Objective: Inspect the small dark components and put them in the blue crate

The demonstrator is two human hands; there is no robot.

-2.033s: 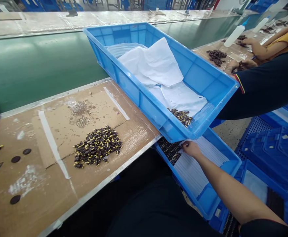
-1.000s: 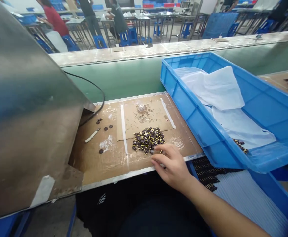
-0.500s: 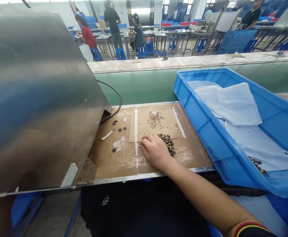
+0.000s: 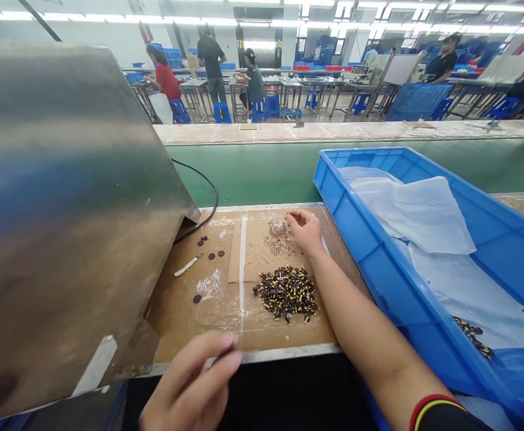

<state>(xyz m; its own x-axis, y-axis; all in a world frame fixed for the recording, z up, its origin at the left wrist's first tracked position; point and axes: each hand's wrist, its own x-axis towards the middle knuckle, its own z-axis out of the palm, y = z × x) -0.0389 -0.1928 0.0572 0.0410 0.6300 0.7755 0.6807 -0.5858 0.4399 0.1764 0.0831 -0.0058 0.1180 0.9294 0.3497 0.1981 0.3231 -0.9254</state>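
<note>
A pile of small dark pieces with yellow ends [image 4: 286,293] lies on the brown work surface [image 4: 172,329], against the near edge of a cardboard sheet [image 4: 255,245]. Beyond the pile, my right hand [image 4: 305,231] is pinched beside a small clear dome-like piece [image 4: 278,227] on the cardboard; what its fingertips hold is too small to name. My left hand [image 4: 190,386] is in the foreground near the table's front edge, slightly blurred. Its thumb and index finger are closed, with something dark perhaps between them.
Left of the cardboard lie a white-handled knife [image 4: 188,265] and several dark discs [image 4: 212,256]. A metal housing [image 4: 64,227] with a black cable [image 4: 212,190] stands left. On the right is a blue crate [image 4: 360,221] with white sheets [image 4: 414,209]. A green belt [image 4: 244,173] runs behind; people work beyond.
My right hand has moved from the pile's left side up to the clear piece, uncovering the pile. My left hand has come into view at the bottom. The camera has tilted up.
</note>
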